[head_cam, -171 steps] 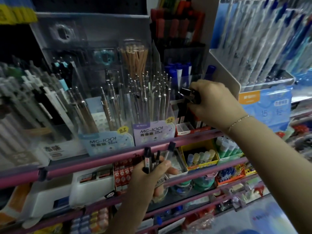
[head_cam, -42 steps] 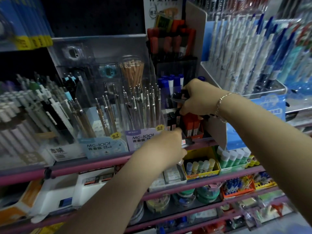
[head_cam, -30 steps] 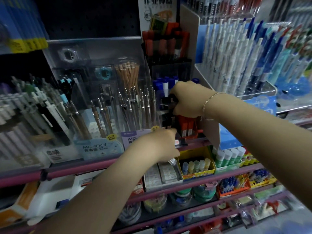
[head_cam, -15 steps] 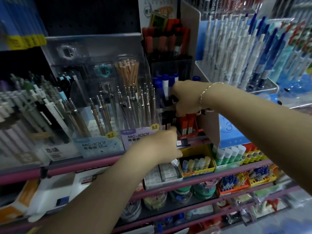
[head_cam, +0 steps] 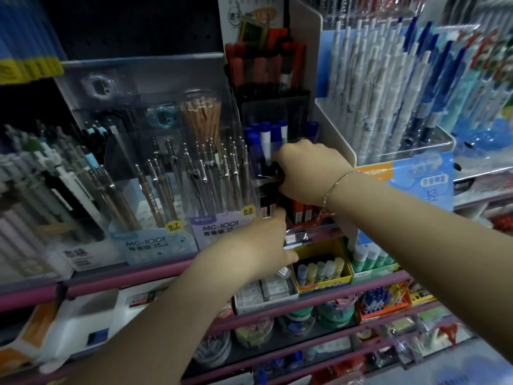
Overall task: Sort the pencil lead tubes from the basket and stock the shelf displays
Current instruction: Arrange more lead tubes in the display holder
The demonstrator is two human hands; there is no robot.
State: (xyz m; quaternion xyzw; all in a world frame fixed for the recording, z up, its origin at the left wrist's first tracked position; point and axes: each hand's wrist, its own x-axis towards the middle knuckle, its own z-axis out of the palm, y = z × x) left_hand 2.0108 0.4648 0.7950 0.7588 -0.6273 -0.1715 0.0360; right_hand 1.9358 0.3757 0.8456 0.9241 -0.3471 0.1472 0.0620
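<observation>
Between blue-capped markers (head_cam: pixel 270 134) above and red lead tubes (head_cam: pixel 302 211) below, right hand (head_cam: pixel 308 172) pinching a dark lead tube (head_cam: pixel 273 173), left hand (head_cam: pixel 263 245) beneath, fingers curled, contents hidden.

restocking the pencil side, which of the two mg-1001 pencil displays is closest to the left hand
The purple-labelled 0.5 mm MG-1001 display, right beside the left hand; the blue-labelled 0.7 mm display stands farther left.

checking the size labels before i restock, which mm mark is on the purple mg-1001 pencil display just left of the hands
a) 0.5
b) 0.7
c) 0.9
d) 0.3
a: the yellow tag at the top right corner of the purple MG-1001 display reads 0.5 mm; the 0.7 tag sits on the blue MG-1001 display to its left.
</observation>
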